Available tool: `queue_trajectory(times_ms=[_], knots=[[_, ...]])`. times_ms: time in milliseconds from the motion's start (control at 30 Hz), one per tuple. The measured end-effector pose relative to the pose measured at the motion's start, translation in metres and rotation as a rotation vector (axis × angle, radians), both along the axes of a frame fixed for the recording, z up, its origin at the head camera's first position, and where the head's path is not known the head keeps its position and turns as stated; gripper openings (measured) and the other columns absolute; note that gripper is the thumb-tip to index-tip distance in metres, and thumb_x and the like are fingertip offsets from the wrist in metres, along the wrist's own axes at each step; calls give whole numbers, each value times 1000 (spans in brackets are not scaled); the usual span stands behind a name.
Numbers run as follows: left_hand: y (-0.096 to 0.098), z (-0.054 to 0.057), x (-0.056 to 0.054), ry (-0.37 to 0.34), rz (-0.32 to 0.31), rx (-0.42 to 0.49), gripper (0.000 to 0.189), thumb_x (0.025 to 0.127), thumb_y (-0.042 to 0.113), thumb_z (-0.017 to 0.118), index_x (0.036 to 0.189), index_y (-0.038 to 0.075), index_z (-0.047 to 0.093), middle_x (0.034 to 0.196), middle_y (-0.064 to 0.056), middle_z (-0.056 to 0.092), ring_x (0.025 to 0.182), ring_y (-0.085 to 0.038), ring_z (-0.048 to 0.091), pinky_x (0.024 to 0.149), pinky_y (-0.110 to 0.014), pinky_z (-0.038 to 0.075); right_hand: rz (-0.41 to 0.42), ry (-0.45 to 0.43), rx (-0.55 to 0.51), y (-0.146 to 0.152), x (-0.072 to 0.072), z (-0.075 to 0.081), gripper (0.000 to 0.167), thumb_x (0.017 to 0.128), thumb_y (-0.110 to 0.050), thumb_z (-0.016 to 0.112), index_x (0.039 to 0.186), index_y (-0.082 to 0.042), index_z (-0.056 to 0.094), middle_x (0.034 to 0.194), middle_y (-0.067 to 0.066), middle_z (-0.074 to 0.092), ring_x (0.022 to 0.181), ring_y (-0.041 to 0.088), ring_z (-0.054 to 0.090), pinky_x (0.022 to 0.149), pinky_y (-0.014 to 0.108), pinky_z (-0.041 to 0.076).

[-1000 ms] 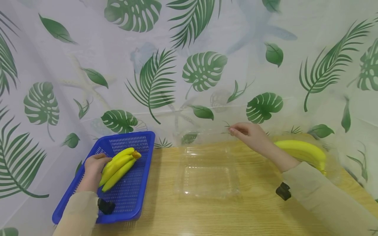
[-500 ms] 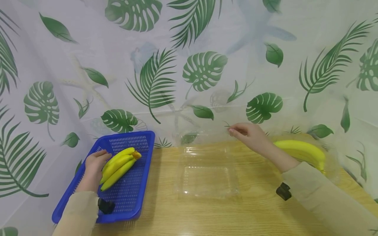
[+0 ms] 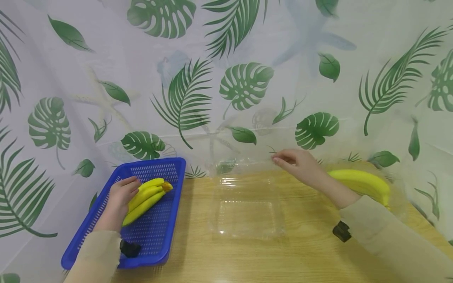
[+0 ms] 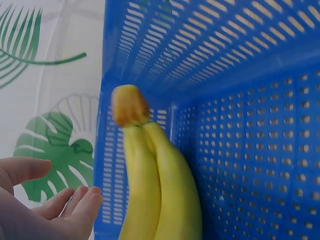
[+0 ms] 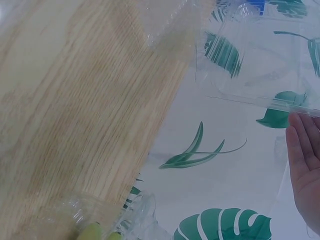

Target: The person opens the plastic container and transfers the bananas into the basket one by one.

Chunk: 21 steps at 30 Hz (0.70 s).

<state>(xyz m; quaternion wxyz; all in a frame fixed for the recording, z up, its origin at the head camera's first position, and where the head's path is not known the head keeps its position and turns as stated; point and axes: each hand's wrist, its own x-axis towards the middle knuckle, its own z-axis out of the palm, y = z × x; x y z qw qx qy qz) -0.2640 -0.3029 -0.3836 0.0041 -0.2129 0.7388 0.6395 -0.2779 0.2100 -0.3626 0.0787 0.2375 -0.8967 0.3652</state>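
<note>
In the head view, my left hand (image 3: 122, 194) is over the left side of a bunch of yellow bananas (image 3: 146, 200) in a blue basket (image 3: 173, 220). The left wrist view shows that hand's fingers (image 4: 82, 207) loosely bent and apart from the visible bananas (image 4: 165, 195), whose brown stem points to the basket's far end. My right hand (image 3: 297, 163) pinches the edge of the raised lid of a clear plastic box (image 3: 247, 220). From the right wrist, the fingertips (image 5: 295, 120) meet the rim of that lid (image 5: 255, 75); the thumb is hidden there.
Behind my right forearm lies another yellow banana bunch (image 3: 364, 181) inside a clear plastic container (image 3: 401, 196). All stand on a wood-grain table (image 3: 226, 261), with a leaf-printed sheet (image 3: 219, 98) rising behind its back edge.
My left hand has moved a little right and up over the bananas, and the bunch has shifted slightly right. My right hand stays almost still at the lid.
</note>
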Motion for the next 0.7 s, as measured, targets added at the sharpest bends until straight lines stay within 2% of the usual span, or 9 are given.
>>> queue_trajectory(times_ms=[233,467,567,700], knots=[[15,9,2,32,-103,52,60,112,9,46,166,-3,23,174,-23,25,161,-36,30,134,-42,29,23,26,10,0,2,0,29,109,-20,61,124,-1,74,122,18,78,108,35,75,97,53,63],[28,15,3,44,-193,73,59,113,12,48,166,-2,25,174,-22,27,160,-34,33,133,-41,31,29,21,26,1,4,-1,30,109,-22,61,126,-2,74,123,17,78,109,34,75,96,53,63],[34,18,4,50,-227,64,59,113,13,49,165,-2,27,173,-21,30,156,-29,41,132,-40,32,35,19,30,1,7,-1,29,108,-21,62,126,-2,74,121,15,78,108,32,75,97,53,63],[45,22,7,64,-258,53,58,112,13,51,164,-3,32,171,-22,34,134,-11,61,128,-37,37,47,32,47,1,10,-1,28,107,-21,64,125,-2,74,118,12,79,108,30,75,99,54,62]])
